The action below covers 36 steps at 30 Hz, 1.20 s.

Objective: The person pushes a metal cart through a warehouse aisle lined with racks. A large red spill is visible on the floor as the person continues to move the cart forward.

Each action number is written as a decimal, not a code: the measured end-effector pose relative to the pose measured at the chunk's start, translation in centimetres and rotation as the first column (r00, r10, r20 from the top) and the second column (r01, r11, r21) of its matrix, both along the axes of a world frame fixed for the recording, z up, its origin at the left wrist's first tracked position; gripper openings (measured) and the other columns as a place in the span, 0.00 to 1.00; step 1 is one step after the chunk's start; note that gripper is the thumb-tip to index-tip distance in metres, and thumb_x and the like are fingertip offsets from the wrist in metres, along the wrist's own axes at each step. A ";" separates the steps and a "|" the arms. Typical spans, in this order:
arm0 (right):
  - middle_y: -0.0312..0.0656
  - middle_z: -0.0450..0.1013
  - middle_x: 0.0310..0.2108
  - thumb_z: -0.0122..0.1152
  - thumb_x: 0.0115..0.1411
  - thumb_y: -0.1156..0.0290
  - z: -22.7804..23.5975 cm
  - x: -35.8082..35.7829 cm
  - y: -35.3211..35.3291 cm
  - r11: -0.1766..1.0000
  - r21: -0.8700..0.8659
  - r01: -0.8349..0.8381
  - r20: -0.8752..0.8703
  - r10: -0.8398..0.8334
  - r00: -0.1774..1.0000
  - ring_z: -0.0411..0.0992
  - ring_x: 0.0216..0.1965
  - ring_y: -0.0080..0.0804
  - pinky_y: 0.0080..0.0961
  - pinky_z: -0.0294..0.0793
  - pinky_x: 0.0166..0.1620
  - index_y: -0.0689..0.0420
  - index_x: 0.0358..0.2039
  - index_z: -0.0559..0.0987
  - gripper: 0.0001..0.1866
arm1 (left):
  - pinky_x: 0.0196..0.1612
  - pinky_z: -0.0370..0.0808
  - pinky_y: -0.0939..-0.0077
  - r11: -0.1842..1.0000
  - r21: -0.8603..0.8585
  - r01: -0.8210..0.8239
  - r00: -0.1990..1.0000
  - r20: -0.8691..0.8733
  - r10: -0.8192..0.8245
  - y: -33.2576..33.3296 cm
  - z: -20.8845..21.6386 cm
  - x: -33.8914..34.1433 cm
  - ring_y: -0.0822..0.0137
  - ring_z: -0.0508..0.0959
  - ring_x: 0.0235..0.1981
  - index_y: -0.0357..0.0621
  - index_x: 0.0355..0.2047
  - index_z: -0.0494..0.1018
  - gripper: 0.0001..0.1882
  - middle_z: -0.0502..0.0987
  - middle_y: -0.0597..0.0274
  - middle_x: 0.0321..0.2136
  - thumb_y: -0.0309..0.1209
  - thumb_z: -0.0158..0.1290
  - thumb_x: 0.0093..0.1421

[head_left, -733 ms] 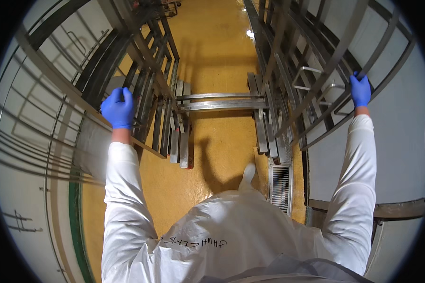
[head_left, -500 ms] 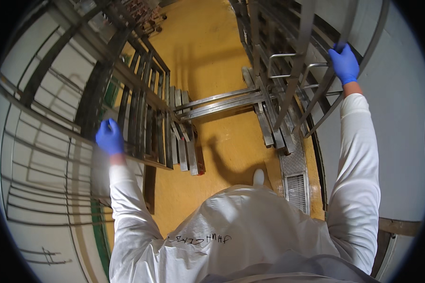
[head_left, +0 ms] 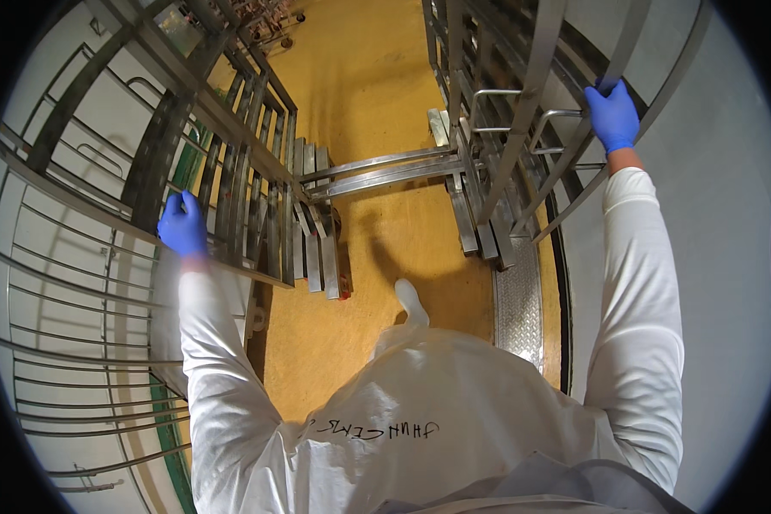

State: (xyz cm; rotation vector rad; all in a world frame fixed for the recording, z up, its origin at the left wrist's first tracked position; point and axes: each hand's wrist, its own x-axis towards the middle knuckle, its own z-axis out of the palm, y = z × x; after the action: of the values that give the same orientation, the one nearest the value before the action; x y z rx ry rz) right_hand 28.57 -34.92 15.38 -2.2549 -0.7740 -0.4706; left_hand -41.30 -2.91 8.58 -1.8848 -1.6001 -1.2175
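Note:
A large metal rack (head_left: pixel 385 186) stands before me, its two barred sides joined low down by parallel crossbars. My left hand (head_left: pixel 182 224), in a blue glove, is closed round a rail of the left side. My right hand (head_left: pixel 614 118), also gloved in blue, is wrapped round an upright bar of the right side, farther from me and higher in the picture. Both arms, in white sleeves, are stretched wide apart. The fingertips of each hand are partly hidden behind the metal.
Yellow floor (head_left: pixel 364 94) runs ahead between the rack's sides. A white wall (head_left: pixel 702 257) lies close on the right, with a ridged metal strip (head_left: pixel 518 317) at its foot. Wire shelving (head_left: pixel 86 347) stands at the left. Wheeled equipment (head_left: pixel 274 21) sits far ahead.
The floor strip and wall have shifted against the rack, which stays in both my hands. A white boot now shows farther forward under my apron; the floor grate has left view.

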 end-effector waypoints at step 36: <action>0.48 0.81 0.43 0.62 0.56 0.52 1.8 -3.0 -1.4 1.000 0.018 0.006 0.029 -0.007 1.000 0.78 0.47 0.50 0.42 0.75 0.50 0.54 0.48 0.78 0.25 | 0.30 0.73 0.48 1.000 -0.009 -0.016 0.998 -0.059 0.015 -0.1 -1.1 -2.0 0.43 0.78 0.23 0.49 0.29 0.80 0.14 0.77 0.48 0.18 0.44 0.54 0.63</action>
State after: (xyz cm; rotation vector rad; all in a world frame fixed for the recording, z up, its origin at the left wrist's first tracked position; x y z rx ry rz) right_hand 25.55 -36.29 17.15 -2.2394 -0.7745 -0.5126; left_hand -43.27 -2.97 7.47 -1.8926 -1.5891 -1.1396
